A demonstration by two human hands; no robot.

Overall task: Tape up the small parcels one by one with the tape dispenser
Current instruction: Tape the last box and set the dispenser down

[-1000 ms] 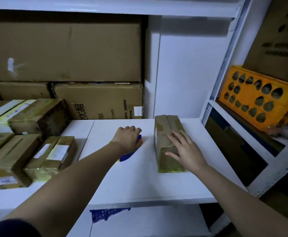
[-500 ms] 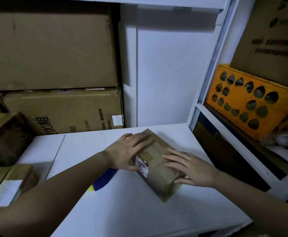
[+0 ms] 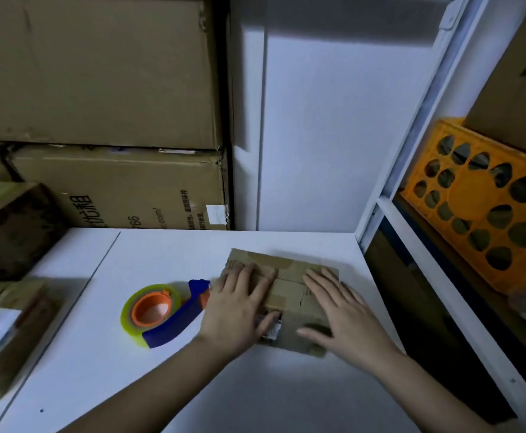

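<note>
Fingers [image 3: 249,281] of both hands flat atop parcel [image 3: 289,290]

Your left hand [image 3: 239,310] covers the small parcel [image 3: 289,295]'s near-left corner, and its label [image 3: 272,331] (a white sliver) is unreadable. The tape dispenser [image 3: 164,314]'s cutting end hides behind that hand. Motion blurs the parcels [image 3: 8,332] cut off at left.

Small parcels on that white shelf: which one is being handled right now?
The parcel right of the tape dispenser, with both hands flat on top. The other parcels sit untouched at the far left.
</note>
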